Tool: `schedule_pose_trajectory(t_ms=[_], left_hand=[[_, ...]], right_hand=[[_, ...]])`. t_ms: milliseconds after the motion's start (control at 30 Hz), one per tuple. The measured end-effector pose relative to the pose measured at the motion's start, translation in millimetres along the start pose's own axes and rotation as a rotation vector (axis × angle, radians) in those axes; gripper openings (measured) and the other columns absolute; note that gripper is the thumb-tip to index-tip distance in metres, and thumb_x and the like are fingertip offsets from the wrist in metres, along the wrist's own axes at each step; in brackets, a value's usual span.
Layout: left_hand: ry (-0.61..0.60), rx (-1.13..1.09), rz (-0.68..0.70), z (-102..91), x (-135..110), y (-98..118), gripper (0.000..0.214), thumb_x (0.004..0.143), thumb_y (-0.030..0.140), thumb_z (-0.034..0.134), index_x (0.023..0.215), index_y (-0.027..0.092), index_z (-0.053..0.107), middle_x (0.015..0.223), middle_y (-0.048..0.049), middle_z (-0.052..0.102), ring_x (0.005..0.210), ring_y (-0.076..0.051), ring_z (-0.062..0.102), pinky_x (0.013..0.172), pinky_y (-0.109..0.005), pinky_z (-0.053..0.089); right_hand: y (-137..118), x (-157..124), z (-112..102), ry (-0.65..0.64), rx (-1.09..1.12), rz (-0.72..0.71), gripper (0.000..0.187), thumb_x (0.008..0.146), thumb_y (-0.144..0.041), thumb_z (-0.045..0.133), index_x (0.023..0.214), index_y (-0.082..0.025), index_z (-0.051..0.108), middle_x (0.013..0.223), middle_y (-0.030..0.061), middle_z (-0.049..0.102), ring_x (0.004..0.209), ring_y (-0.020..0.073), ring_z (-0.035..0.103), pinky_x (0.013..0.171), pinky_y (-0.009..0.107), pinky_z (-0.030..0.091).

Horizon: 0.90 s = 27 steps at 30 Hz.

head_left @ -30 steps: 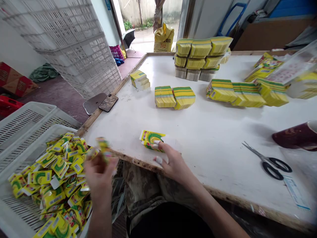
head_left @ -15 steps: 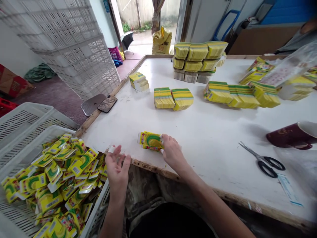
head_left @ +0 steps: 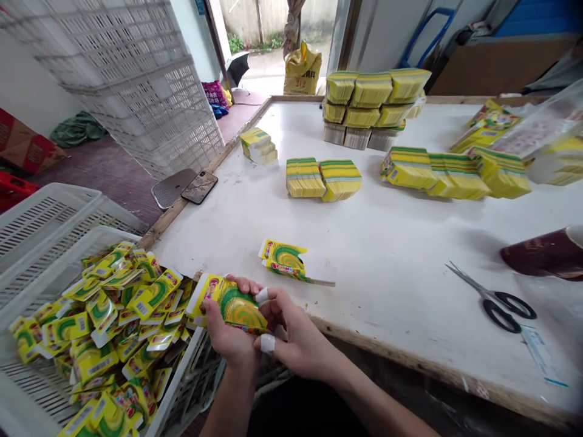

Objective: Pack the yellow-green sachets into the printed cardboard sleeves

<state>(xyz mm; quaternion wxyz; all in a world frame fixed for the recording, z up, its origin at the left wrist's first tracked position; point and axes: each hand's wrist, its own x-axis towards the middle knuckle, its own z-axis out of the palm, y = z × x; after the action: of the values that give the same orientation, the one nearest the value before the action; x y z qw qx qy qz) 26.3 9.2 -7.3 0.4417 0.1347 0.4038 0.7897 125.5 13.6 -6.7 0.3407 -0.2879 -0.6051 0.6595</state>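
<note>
A flattened yellow-and-green printed carton is held over the table's front edge. My left hand grips it, thumb on the printed face and fingers along the far side. At its right end, my right hand closes finger and thumb on the carton; white tape wraps those fingertips. Just beyond the hands, another carton lies on the white table, with a pale unprinted part sticking out to its right.
White crate at left, heaped with several yellow cartons. Stacked cartons stand mid-table, taller stacks behind. Scissors and a dark mug lie at right. A phone rests on the left edge.
My right hand has left the carton on the table and come toward me. Both hands now hold a carton, where my left hand was bare before. The view has shifted slightly.
</note>
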Motion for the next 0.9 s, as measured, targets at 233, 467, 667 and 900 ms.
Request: schedule_pose_trajectory(t_ms=[233, 467, 667, 900], left_hand=[[-0.045, 0.234, 0.052, -12.8, -1, -4, 0.064, 0.063, 0.08, 0.057, 0.093, 0.023, 0.058, 0.081, -0.0003, 0.056, 0.07, -0.014, 0.057, 0.067, -0.026, 0.053], [-0.058, 0.454, 0.142, -23.9, -4, -1, 0.033, 0.08, 0.042, 0.068, 0.104, 0.02, 0.065, 0.095, -0.004, 0.072, 0.089, -0.02, 0.067, 0.085, -0.035, 0.053], [-0.401, 0.76, 0.19, -28.4, 24, 38, 0.084, 0.065, 0.067, 0.069, 0.13, 0.019, 0.047, 0.134, -0.0155, 0.054, 0.122, -0.03, 0.053, 0.103, -0.044, 0.04], [-0.672, 1.29, 0.01, -19.9, 6, 18, 0.059, 0.073, 0.032, 0.069, 0.123, 0.022, 0.04, 0.098, -0.0039, 0.064, 0.083, -0.021, 0.064, 0.075, -0.034, 0.053]], right_hand=[[11, 5, -11, 0.098, 0.038, 0.033, 0.031, 0.072, -0.02, 0.071, 0.099, -0.021, 0.055, 0.071, -0.006, 0.048, 0.063, 0.011, 0.043, 0.058, 0.022, 0.036], [0, 2, -54, 0.286, -0.259, -0.165, 0.007, 0.084, -0.023, 0.06, 0.085, -0.02, 0.066, 0.078, 0.001, 0.064, 0.07, 0.016, 0.057, 0.063, 0.027, 0.045], [-20, -6, -76, 0.124, -0.997, -0.432, 0.024, 0.092, -0.015, 0.05, 0.095, -0.028, 0.071, 0.087, 0.0039, 0.07, 0.086, 0.0207, 0.056, 0.086, 0.04, 0.041], [-19, -13, -59, 0.3, -0.757, -0.479, 0.047, 0.087, -0.016, 0.057, 0.131, -0.029, 0.049, 0.126, 0.0081, 0.055, 0.12, 0.0246, 0.047, 0.11, 0.047, 0.03]])
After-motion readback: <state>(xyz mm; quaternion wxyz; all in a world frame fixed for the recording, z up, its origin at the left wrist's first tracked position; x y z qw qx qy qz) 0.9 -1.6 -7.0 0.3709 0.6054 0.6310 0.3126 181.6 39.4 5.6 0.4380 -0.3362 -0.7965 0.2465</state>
